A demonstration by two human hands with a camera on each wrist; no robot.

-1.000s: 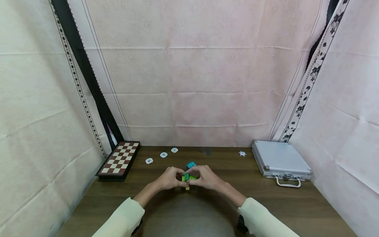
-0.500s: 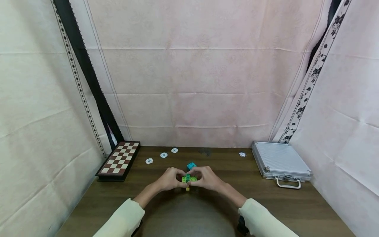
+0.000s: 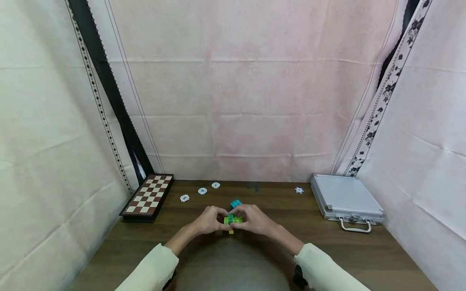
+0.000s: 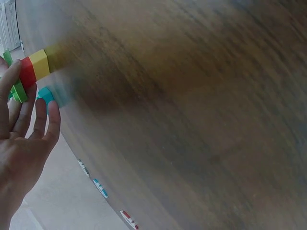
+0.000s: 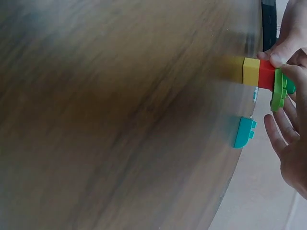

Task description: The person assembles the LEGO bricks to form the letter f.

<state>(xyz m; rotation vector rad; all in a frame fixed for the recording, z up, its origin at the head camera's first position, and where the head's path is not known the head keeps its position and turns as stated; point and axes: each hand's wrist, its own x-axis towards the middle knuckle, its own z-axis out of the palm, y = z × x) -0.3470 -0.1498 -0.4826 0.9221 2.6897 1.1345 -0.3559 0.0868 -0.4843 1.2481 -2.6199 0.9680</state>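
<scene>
Both hands meet at a small tower of toy building bricks in the middle of the table. In the right wrist view the tower has a yellow brick (image 5: pixel 251 72) at the bottom, a red brick (image 5: pixel 266 74) above it, then a wider light green brick (image 5: pixel 277 98). A dark green brick (image 3: pixel 231 217) tops it. My left hand (image 3: pixel 211 219) pinches the tower from the left, thumb toward me. From the right, my right hand (image 3: pixel 251 218) pinches it in mirror fashion. Just beyond the fingers lies a teal brick (image 3: pixel 235 203), untouched.
At the back left of the wooden table (image 3: pixel 233 262) lies a chessboard box (image 3: pixel 147 195). Several poker chips (image 3: pixel 184 198) are spread along the back, with a single chip (image 3: pixel 299 190) farther right. A silver case (image 3: pixel 346 196) lies at the right. Cloth curtains (image 3: pixel 233 101) surround the table.
</scene>
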